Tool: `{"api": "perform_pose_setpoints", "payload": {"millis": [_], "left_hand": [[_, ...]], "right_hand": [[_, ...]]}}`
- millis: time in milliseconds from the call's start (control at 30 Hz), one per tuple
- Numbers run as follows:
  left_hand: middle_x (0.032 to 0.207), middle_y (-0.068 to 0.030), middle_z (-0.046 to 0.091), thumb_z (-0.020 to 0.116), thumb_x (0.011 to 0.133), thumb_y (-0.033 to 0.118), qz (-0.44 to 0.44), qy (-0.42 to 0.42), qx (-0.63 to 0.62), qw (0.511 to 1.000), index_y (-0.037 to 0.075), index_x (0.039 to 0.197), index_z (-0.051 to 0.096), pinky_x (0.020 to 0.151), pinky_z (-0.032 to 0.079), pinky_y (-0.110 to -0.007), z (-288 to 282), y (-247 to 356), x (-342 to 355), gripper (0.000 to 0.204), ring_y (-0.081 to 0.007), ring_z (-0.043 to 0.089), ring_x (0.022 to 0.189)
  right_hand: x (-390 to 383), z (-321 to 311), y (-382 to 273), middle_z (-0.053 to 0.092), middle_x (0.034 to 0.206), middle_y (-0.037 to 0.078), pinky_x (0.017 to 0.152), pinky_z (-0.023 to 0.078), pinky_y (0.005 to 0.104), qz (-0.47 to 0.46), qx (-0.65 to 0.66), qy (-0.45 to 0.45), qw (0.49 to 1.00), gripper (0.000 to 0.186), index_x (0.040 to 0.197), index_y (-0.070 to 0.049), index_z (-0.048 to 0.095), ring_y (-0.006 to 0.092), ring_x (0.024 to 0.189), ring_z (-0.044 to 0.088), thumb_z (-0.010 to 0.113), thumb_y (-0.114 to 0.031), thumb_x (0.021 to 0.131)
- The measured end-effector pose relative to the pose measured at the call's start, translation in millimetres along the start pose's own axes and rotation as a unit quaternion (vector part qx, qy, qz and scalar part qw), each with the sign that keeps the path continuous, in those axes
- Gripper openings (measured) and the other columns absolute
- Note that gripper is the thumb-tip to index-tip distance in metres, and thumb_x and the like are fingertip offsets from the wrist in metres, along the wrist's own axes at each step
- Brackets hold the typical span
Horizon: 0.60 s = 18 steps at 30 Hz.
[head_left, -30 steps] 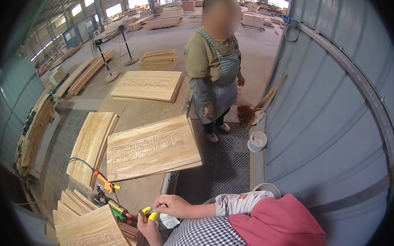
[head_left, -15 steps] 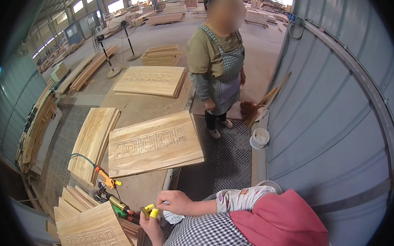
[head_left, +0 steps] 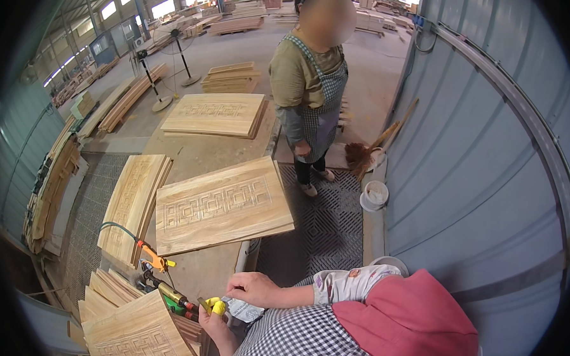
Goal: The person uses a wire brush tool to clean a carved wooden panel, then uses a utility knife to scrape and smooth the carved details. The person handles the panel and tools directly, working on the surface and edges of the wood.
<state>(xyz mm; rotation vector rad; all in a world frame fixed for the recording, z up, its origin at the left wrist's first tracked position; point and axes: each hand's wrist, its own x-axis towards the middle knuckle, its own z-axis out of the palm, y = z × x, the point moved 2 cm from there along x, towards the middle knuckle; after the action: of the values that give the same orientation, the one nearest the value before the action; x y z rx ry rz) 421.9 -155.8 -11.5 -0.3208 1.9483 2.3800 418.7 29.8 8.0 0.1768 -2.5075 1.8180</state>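
My left hand [head_left: 215, 326] is raised near my apron with yellow coverings [head_left: 215, 305] on its fingertips. Its fingers close on a small flat brown piece [head_left: 204, 306] whose kind I cannot make out. Just above and to the right, my right hand [head_left: 255, 289] has its fingers bent and pinched together, pointing at the left hand; what they hold, if anything, is too small to tell. Below the right hand shows a white printed packet [head_left: 246, 310]. An air tool with a brass-coloured body [head_left: 173, 294] and an orange blow gun [head_left: 155, 258] lie left of my hands.
Carved wooden panels [head_left: 223, 204] are stacked on the bench, with another carved panel [head_left: 139, 332] at the near left. A person in a checked apron [head_left: 319, 119] stands beyond the dark mat [head_left: 314, 233]. White buckets [head_left: 374, 196] and a broom [head_left: 362, 157] stand along the metal wall [head_left: 483, 155].
My right hand has drawn slightly up from the left hand, and more of the white packet shows below it. The yellow-covered fingers have shifted a little left. The other person's arm has moved slightly.
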Motion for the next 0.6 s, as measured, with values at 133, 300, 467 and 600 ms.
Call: {"api": "perform_pose_setpoints", "payload": {"millis": [133,300,467,600], "left_hand": [[0.081,0.0049,0.061,0.069,0.093,0.005,-0.001,-0.004,0.007,1.000,0.007,0.101,0.067,0.052,0.033,-0.018,-4,-1,3,0.009,-0.0012,0.047,0.060],[0.082,0.0041,0.063,0.069,0.092,0.005,-0.004,-0.021,0.028,0.999,0.006,0.102,0.068,0.053,0.034,-0.018,-7,-8,4,0.010,-0.0018,0.049,0.062],[0.084,0.0028,0.064,0.067,0.093,0.002,-0.031,-0.037,0.018,0.999,0.003,0.103,0.068,0.054,0.036,-0.019,9,3,-2,0.010,-0.0032,0.051,0.064],[0.083,0.0038,0.062,0.068,0.094,0.004,-0.040,-0.030,0.001,0.999,0.003,0.103,0.068,0.053,0.036,-0.020,1,-7,6,0.009,-0.0027,0.050,0.062]], "right_hand": [[1,5,2,0.070,0.095,0.010,0.077,0.054,0.0383,-0.002,-0.002,-0.007,1.000,0.020,0.101,-0.005,0.070,0.0272,0.086,0.069,0.069,-0.024,0.095],[0,4,-2,0.072,0.099,0.010,0.083,0.054,0.0410,-0.004,0.003,-0.050,0.999,0.019,0.098,-0.005,0.071,0.0302,0.093,0.070,0.069,-0.024,0.093],[4,0,3,0.070,0.098,0.010,0.082,0.054,0.0429,-0.018,-0.038,-0.006,0.999,0.017,0.093,-0.007,0.069,0.0304,0.093,0.069,0.070,-0.024,0.092],[1,-5,0,0.070,0.099,0.009,0.082,0.053,0.0423,0.000,-0.009,-0.004,1.000,0.019,0.096,-0.007,0.070,0.0296,0.095,0.069,0.071,-0.025,0.092]]}}
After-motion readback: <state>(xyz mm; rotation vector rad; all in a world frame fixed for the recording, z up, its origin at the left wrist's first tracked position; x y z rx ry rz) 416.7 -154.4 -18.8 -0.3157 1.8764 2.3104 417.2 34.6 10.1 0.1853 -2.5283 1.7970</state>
